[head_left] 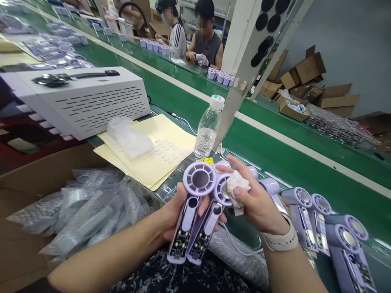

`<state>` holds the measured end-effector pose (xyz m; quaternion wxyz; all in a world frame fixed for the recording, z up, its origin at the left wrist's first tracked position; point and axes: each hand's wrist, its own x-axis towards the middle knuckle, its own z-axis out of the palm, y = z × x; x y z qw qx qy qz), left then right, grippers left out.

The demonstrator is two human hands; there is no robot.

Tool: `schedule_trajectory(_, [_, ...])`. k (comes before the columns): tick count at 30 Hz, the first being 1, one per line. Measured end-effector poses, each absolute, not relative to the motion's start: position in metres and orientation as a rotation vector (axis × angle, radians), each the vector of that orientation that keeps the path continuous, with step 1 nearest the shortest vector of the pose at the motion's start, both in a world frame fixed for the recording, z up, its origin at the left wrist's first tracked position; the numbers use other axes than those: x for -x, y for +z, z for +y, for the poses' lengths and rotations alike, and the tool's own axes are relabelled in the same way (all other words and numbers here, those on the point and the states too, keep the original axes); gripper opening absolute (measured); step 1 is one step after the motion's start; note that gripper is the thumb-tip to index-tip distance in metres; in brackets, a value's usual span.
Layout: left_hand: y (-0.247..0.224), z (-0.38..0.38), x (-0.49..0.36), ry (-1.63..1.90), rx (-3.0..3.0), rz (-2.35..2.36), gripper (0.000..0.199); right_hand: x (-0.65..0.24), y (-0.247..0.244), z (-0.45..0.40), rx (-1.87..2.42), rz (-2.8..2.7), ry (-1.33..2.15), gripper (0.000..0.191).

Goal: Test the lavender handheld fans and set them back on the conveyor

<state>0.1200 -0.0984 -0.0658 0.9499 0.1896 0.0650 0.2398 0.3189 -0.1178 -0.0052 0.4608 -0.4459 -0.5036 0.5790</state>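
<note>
The left hand (170,215) is closed around two lilac fans, and both are above the lap, in front of the table (244,231). The left fan (190,213) and the right fan (210,221) stand side by side with their round heads up and close together, their handles slanting down toward the body. The thumb lies along the outer side of the left fan, and other fingers show between and behind the handles. The right hand (259,203) pinches a white tissue (238,183) under its thumb, while its index finger is stretched out past it. The tissue lies against the head of the right fan and covers part of its disc. To do this contact well, I think the tissue should be folded flat under the thumb, so that no bare fingertip touches the disc. The pressure should probably be light, because the left hand alone gives the support and the heads could knock each other. It seems wise also to keep the tissue away from the open boards (182,240) in the handles, where a loose edge could catch. How firmly the hidden fingers grip, I cannot tell.
</note>
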Motion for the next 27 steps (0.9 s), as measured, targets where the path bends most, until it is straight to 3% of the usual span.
schedule_trajectory(2, [-0.066,-0.103,-0.121,0.45,-0.392,0.151,0.069,-0.314,-0.004,-0.117,1.069,-1.182,1.621,0.05])
schedule_trajectory(5, [-0.068,-0.107,-0.12,0.505,-0.393,0.168,0.07,-0.302,0.0,-0.116,1.136,-1.185,1.634,0.042])
schedule_trajectory(9, [-0.068,-0.107,-0.117,0.568,-0.378,0.176,0.07,-0.295,-0.001,-0.11,1.316,-1.379,1.258,0.035])
schedule_trajectory(13, [-0.061,-0.108,-0.117,0.542,-0.336,0.164,0.068,-0.315,0.004,-0.098,1.487,-1.555,0.857,0.046])
schedule_trajectory(17, [-0.062,-0.11,-0.117,0.38,-0.327,0.107,0.073,-0.331,0.019,-0.08,1.019,-1.867,1.334,0.044])
schedule_trajectory(20, [-0.068,-0.108,-0.114,0.241,-0.337,0.073,0.074,-0.329,0.025,-0.068,0.832,-1.998,1.718,0.057])
schedule_trajectory(22, [-0.071,-0.105,-0.11,0.203,-0.349,0.091,0.074,-0.322,0.028,-0.066,0.891,-2.011,1.76,0.058])
schedule_trajectory(27, [-0.071,-0.104,-0.101,0.28,-0.376,0.253,0.071,-0.291,0.028,-0.072,1.081,-1.916,1.585,0.027])
